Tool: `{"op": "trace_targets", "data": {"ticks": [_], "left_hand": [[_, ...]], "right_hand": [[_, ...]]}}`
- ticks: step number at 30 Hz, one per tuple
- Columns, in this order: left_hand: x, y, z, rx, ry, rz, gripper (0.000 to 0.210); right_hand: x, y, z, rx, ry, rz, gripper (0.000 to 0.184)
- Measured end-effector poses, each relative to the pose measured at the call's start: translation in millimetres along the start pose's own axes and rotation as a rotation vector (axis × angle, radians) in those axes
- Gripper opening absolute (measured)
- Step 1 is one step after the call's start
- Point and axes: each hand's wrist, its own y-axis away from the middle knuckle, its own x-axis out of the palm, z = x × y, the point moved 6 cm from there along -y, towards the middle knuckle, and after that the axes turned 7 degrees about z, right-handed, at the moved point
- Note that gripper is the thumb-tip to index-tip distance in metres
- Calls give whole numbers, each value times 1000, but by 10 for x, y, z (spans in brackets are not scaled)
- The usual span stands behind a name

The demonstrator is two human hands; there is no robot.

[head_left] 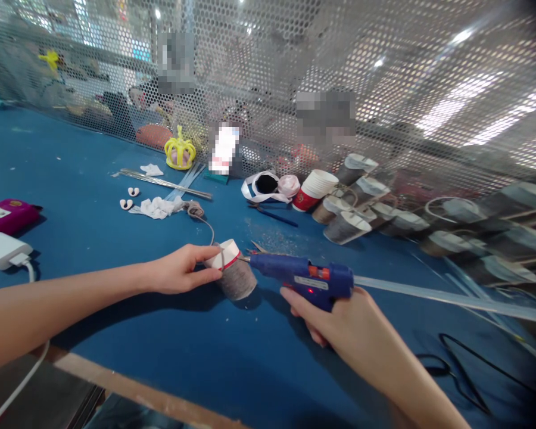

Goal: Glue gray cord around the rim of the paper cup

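Note:
My left hand (188, 269) grips a paper cup (236, 279) by its upper end, fingers on one side and thumb on the other. Grey cord wraps the cup's lower part; a white band and a red stripe show above. A strand of this cord runs back to a small grey bundle (193, 208). My right hand (324, 319) is wrapped around a blue glue gun (301, 274) with a small red light lit. Its nozzle points left and sits at the cup's red stripe; whether it touches, I cannot tell. A long clear glue stick (433, 294) sticks out of its back.
Behind the cup lie scissors (259, 248) and dark-blue-handled pliers (274, 215). Stacked paper cups (315, 189) and several cord-wrapped cups (346, 227) stand at right. A yellow crown (179, 150), metal rods (165, 183) and a phone (224, 149) are near the mesh screen (259, 77). A white charger (4, 250) sits left.

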Motion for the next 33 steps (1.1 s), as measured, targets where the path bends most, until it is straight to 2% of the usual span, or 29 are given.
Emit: {"op": "trace_targets", "data": {"ticks": [9,15,20,26,33], "left_hand": [[5,4,-24,-18,-22,8,21],[-6,2,-16,-19,-36,-3,21],[-2,-2,-24,-18,-29,1,21],[-8,-7,-41,-14,-27,-9,20],[-6,-8,-48,-14,-1,-17,16]], "right_hand": [[-2,-36,-43,142,-25,-20,38],[22,-41,-105,160,-15,-2,37],[23,-30,-80,103,7,10,40],[46,13,14,67,-67,23,27],[-16,37,111,-111,146,-63,25]]}}
